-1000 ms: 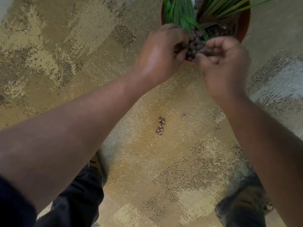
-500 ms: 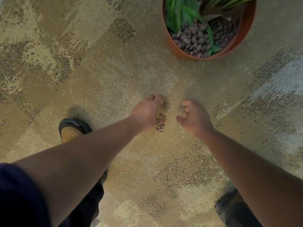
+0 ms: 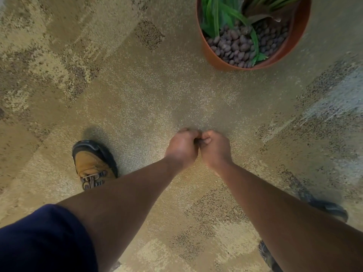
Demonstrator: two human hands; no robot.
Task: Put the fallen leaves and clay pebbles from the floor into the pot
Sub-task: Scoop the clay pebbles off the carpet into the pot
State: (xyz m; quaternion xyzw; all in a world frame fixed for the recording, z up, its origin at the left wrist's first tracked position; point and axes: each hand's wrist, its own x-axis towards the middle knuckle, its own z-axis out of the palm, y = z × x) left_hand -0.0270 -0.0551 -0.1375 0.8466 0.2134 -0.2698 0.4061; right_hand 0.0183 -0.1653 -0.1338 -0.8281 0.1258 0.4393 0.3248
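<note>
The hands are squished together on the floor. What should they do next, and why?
Probably lift together and carry the scoop to the pot. Both hands meet on the carpet, fingers curled inward, something dark between them, likely pebbles. The pot stands apart, farther ahead.

1. An indoor carpeted room, likely an office or a public interior; which one cannot be told.
2. The floor is low-pile patterned carpet (image 3: 137, 99) in tan, beige and grey-blue patches, a commercial style.
3. A terracotta-coloured plant pot (image 3: 294, 44) with clay pebbles (image 3: 235, 46) stands directly on it.
</note>
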